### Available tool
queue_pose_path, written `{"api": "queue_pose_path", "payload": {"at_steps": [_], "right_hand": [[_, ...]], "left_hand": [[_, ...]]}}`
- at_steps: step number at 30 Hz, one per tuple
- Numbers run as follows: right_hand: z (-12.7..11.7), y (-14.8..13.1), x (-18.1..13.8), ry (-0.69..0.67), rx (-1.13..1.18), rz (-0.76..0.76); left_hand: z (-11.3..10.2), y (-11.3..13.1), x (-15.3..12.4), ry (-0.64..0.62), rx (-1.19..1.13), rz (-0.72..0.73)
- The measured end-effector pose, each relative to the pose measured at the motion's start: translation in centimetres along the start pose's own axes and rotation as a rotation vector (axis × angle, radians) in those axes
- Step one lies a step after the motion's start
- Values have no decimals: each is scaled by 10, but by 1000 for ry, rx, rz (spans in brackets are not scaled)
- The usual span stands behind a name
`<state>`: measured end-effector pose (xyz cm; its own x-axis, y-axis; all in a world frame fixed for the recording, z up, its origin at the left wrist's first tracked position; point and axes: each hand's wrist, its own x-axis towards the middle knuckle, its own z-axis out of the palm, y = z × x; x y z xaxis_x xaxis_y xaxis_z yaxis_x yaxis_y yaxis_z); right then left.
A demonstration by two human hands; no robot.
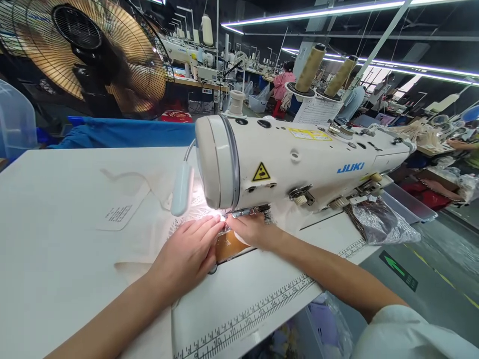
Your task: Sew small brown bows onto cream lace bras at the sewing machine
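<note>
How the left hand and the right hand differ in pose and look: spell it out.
The left hand points up and rightward in the picture, over the pale fabric; the right hand points leftward. The left hand lies mostly in plain view, while the right hand is partly hidden beneath the sewing machine. The left hand looks larger here than the right hand. Both are bare and reach in at the machine's lit end.

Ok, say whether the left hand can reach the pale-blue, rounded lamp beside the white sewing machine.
Likely yes: the lamp hangs beyond the left hand, nothing visible between, though that hand would leave the pale lacy fabric.
</note>
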<state>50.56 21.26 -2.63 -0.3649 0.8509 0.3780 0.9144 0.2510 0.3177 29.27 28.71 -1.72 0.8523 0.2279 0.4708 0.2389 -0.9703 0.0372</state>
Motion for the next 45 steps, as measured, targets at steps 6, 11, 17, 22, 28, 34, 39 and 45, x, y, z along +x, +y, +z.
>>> {"api": "queue_pose_path", "payload": {"at_steps": [6,11,17,22,28,34,39,45], "right_hand": [[-4,2,-6,114,-16,90],[-8,2,-2,41,89,184],[-27,0,12,-75,216,290],[-32,-1,18,-149,306,324],[-26,-4,23,-190,383,462],[-6,-8,23,-177,357,572],[1,-13,23,-80,344,615],[-3,-12,25,-122,339,583]], "left_hand": [[4,-2,-2,6,15,25],[3,-2,-2,2,11,25],[-3,-1,1,3,-15,21],[-6,-3,1,-22,-27,24],[-2,-5,-1,-47,-57,36],[-3,-2,-1,-37,-37,39],[-6,1,1,-64,-4,-9],[-6,2,2,-62,21,-9]]}}
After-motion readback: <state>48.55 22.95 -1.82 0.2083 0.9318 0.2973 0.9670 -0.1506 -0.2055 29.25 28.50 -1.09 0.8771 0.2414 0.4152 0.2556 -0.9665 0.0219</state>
